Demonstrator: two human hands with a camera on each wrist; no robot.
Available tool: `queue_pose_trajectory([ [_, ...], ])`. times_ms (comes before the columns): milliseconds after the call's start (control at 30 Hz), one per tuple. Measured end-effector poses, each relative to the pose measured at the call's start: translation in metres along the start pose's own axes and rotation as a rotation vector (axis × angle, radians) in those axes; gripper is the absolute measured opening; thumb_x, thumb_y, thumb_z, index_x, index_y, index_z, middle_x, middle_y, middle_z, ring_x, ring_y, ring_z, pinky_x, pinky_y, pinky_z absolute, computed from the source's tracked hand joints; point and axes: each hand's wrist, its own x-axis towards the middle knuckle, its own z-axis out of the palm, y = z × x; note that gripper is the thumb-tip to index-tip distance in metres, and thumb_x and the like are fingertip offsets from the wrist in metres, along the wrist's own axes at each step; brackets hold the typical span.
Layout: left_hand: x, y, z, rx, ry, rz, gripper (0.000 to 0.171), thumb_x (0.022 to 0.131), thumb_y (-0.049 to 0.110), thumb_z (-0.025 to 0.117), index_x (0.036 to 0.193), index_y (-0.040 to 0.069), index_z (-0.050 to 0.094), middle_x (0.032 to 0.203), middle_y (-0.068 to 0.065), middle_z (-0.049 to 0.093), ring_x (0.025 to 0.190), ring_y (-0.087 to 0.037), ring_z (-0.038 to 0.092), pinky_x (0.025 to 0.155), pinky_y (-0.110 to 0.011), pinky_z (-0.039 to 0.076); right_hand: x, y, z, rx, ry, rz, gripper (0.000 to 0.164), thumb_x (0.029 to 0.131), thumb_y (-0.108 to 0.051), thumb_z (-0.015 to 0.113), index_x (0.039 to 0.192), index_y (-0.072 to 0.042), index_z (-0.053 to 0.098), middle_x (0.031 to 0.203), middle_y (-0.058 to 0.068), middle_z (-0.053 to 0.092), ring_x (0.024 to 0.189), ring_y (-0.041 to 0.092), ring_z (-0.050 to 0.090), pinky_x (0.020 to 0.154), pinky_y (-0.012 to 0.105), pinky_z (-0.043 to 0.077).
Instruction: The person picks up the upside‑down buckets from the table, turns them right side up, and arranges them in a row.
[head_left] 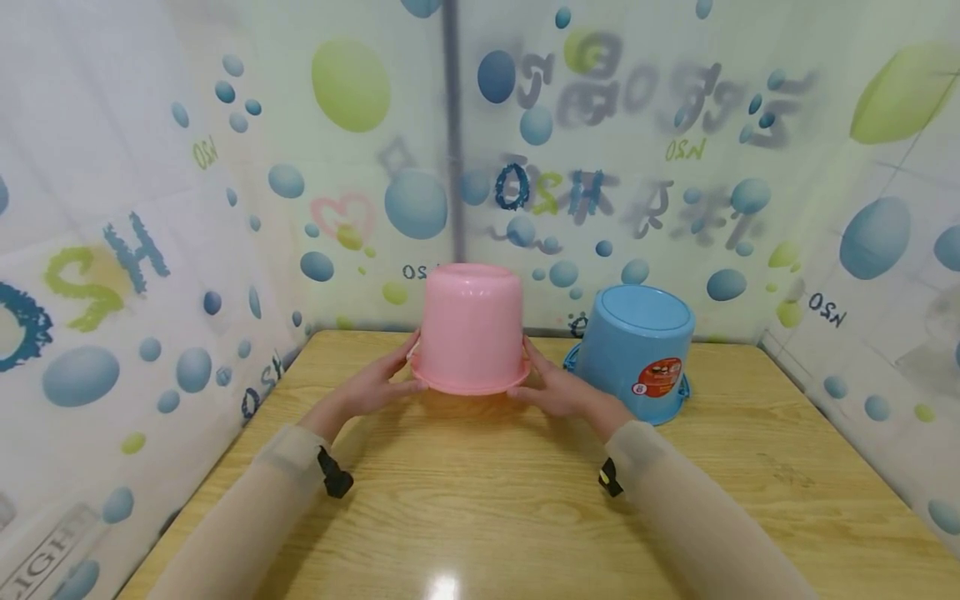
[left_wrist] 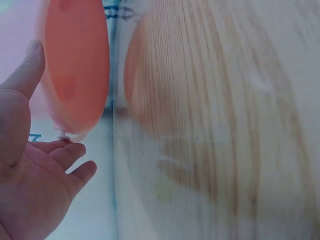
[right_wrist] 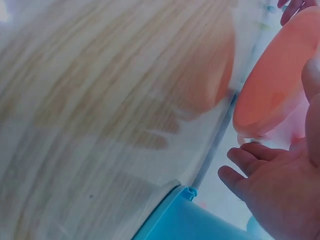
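A pink bucket (head_left: pixel 472 329) is upside down, its mouth facing the table and its rim a little above the surface. My left hand (head_left: pixel 378 383) grips it at the left side of the rim, and my right hand (head_left: pixel 558 387) holds the right side. In the left wrist view, the left thumb (left_wrist: pixel 31 67) lies against the bucket while the fingers reach to a small handle fitting at the rim. The right wrist view shows the right hand (right_wrist: pixel 280 175) in a similar hold under the rim. A blue bucket (head_left: pixel 637 346), also upside down, stands right of the right hand.
The wooden table (head_left: pixel 465 492) has a glossy top that mirrors the pink bucket. A patterned curtain (head_left: pixel 345 175) hangs behind the table and along both sides. The blue bucket carries a red label (head_left: pixel 658 377) and its handle lies low around it.
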Motion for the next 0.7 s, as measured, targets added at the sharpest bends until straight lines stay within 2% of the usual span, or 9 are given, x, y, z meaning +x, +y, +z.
queue_pose_trajectory([
  [233, -0.008, 0.009, 0.002, -0.044, 0.024, 0.079, 0.094, 0.108, 0.045, 0.069, 0.178, 0.034, 0.006, 0.186, -0.008, 0.013, 0.169, -0.044, 0.022, 0.133, -0.067, 0.026, -0.01, -0.003, 0.0, 0.03, 0.016, -0.012, 0.103, 0.105, -0.072, 0.058, 0.175, -0.043, -0.012, 0.187, 0.004, 0.003, 0.17, 0.046, 0.017, 0.134, 0.072, 0.02],
  [467, -0.01, 0.014, 0.006, -0.122, 0.057, 0.174, 0.085, 0.113, 0.029, 0.064, 0.179, 0.024, 0.01, 0.186, -0.008, 0.01, 0.17, -0.043, 0.016, 0.132, -0.07, 0.023, -0.018, -0.008, 0.001, 0.055, 0.031, -0.027, 0.095, 0.11, -0.066, 0.053, 0.176, -0.039, -0.01, 0.187, 0.003, 0.001, 0.17, 0.046, 0.015, 0.133, 0.072, 0.022],
  [567, -0.011, 0.017, 0.008, -0.136, 0.078, 0.197, 0.083, 0.114, 0.025, 0.062, 0.178, 0.021, 0.011, 0.186, -0.012, 0.013, 0.17, -0.044, 0.016, 0.132, -0.071, 0.023, -0.02, -0.01, 0.001, 0.072, 0.04, -0.043, 0.095, 0.11, -0.066, 0.052, 0.177, -0.037, -0.009, 0.187, 0.002, 0.0, 0.171, 0.044, 0.013, 0.133, 0.072, 0.021],
  [700, -0.014, 0.024, 0.009, -0.134, 0.112, 0.186, 0.079, 0.114, 0.026, 0.061, 0.178, 0.021, 0.014, 0.184, -0.016, 0.018, 0.169, -0.046, 0.019, 0.131, -0.072, 0.024, -0.024, -0.011, 0.001, 0.086, 0.062, -0.076, 0.095, 0.11, -0.065, 0.053, 0.177, -0.035, -0.008, 0.187, 0.002, -0.001, 0.172, 0.042, 0.012, 0.134, 0.07, 0.021],
])
